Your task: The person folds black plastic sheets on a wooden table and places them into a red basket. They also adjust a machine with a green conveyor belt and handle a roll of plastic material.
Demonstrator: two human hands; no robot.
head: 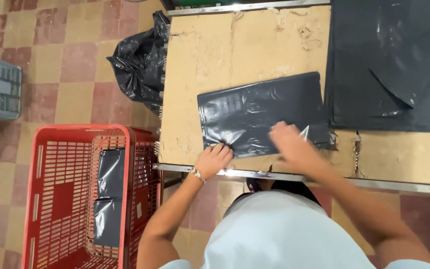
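Pressing a flat dark grey plastic mailer bag onto the worn cardboard-covered table, left hand curled knuckles-down at its near corner, right hand blurred, fingers unclear, red plastic basket alongside on the floor.

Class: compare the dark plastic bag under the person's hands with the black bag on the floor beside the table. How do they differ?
The dark plastic bag on the table lies flat and rectangular; the black floor bag is bulging and crumpled. The left hand and right hand press on the flat bag; nothing touches the floor bag. Both are dark, glossy plastic.
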